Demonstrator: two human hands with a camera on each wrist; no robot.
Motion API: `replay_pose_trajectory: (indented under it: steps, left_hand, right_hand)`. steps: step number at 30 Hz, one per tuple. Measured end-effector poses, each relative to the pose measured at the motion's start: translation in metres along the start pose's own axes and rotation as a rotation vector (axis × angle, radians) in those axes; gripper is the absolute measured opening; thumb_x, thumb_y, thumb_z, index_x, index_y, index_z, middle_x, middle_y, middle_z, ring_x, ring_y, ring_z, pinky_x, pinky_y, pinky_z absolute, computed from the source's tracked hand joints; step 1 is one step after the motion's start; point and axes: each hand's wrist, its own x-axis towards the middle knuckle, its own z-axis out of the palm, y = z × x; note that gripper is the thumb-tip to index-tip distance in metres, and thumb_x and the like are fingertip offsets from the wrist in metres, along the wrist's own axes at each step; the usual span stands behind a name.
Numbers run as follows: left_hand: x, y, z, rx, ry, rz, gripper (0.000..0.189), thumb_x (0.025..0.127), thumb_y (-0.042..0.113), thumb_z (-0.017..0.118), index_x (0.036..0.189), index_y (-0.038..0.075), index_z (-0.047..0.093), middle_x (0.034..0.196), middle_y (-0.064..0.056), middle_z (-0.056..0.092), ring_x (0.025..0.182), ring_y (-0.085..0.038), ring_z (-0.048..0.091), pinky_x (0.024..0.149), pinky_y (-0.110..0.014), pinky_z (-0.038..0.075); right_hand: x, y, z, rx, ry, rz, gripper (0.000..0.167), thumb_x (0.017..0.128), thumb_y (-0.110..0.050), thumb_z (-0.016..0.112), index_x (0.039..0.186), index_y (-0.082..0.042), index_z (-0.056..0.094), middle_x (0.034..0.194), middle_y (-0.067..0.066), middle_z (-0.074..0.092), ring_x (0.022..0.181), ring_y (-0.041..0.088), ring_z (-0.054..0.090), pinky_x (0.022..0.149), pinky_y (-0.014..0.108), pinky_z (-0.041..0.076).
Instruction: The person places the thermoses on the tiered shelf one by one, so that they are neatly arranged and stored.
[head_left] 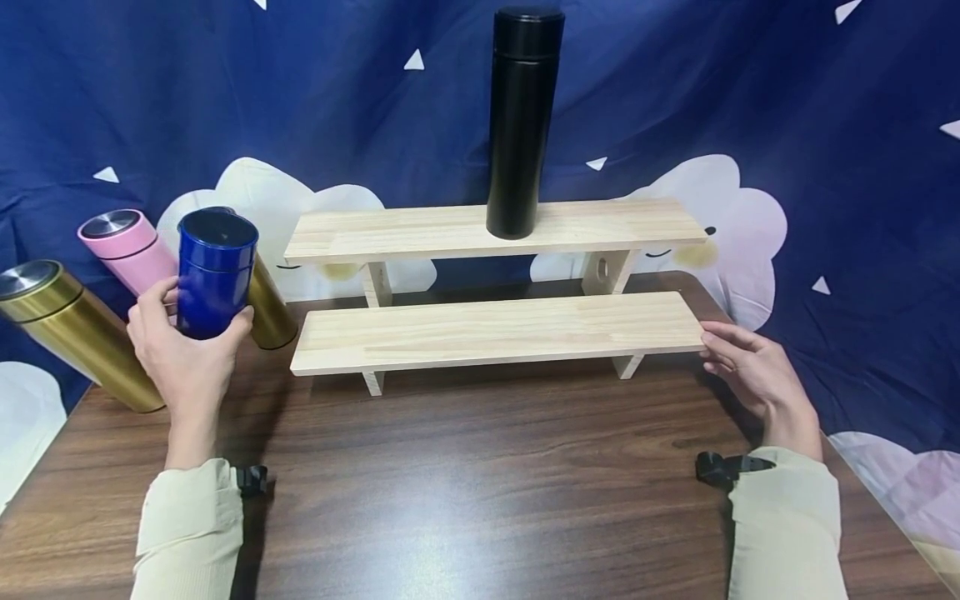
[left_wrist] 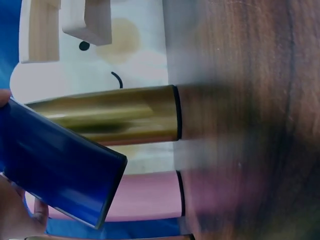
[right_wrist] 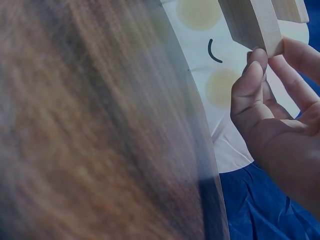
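Observation:
A blue thermos flask [head_left: 215, 279] with a dark lid is held upright in the head view by my left hand [head_left: 187, 350], thumb and fingers around its sides. In the left wrist view this blue flask [left_wrist: 60, 162] is off the table, its base visible. Behind it stand a gold flask [head_left: 272, 308] and a pink flask [head_left: 135, 254]; a larger gold flask [head_left: 82, 333] is left of the hand. My right hand [head_left: 757, 375] pinches the right end of the lower board of a two-tier wooden shelf [head_left: 495, 333]. On the upper board stands a tall black flask [head_left: 521, 133].
The shelf rests on a brown wood-grain table [head_left: 480, 475]. A dark blue curtain [head_left: 337, 92] with white triangles and cloud faces hangs close behind it. The table's right edge runs near my right forearm.

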Motion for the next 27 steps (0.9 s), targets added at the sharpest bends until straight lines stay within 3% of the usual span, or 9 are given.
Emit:
replay_pose_trajectory:
  steps: [6,10,14,20,27]
  left_hand:
    - [0.0,0.006,0.002,0.0,-0.021,0.027,0.069,0.067,0.029,0.09,0.131,0.025,0.063,0.106,0.029,0.044,0.109,0.001,0.04,0.095,-0.03,0.033]
    - [0.001,0.012,0.005,0.012,-0.045,0.07,0.07,0.068,0.027,0.089,0.132,0.015,0.063,0.112,0.004,0.058,0.115,-0.017,0.046,0.097,-0.034,0.032]
    - [0.003,0.019,0.009,0.005,-0.072,0.135,0.069,0.07,0.025,0.088,0.132,0.011,0.062,0.121,-0.017,0.058,0.119,-0.031,0.045,0.1,-0.04,0.031]
    - [0.0,0.031,0.012,-0.011,-0.081,0.196,0.064,0.07,0.022,0.086,0.128,0.007,0.063,0.119,-0.022,0.058,0.116,-0.037,0.047,0.102,-0.043,0.031]
    - [0.0,0.036,0.013,-0.008,-0.092,0.219,0.064,0.069,0.022,0.086,0.128,0.009,0.064,0.12,-0.021,0.058,0.117,-0.037,0.047,0.103,-0.045,0.03]
  right_hand:
    - [0.0,0.0,0.0,0.007,0.002,0.006,0.017,0.093,-0.005,0.072,0.102,-0.018,0.079,0.088,-0.003,0.073,0.076,0.008,0.066,0.067,0.02,0.056]
    - [0.001,-0.001,0.0,0.028,-0.012,-0.002,0.018,0.094,-0.003,0.07,0.103,-0.016,0.079,0.088,-0.002,0.073,0.076,0.009,0.067,0.067,0.021,0.056]
    - [0.001,-0.002,-0.001,0.045,-0.022,-0.003,0.019,0.095,-0.002,0.068,0.103,-0.015,0.079,0.089,-0.002,0.073,0.077,0.009,0.066,0.067,0.021,0.055]
    - [-0.001,0.0,-0.001,0.036,-0.029,-0.005,0.02,0.096,-0.002,0.067,0.103,-0.016,0.079,0.09,-0.002,0.073,0.077,0.009,0.066,0.067,0.021,0.055]
    - [-0.001,0.0,-0.001,0.036,-0.03,-0.012,0.019,0.095,-0.002,0.068,0.104,-0.016,0.079,0.09,-0.002,0.073,0.077,0.008,0.066,0.068,0.021,0.055]
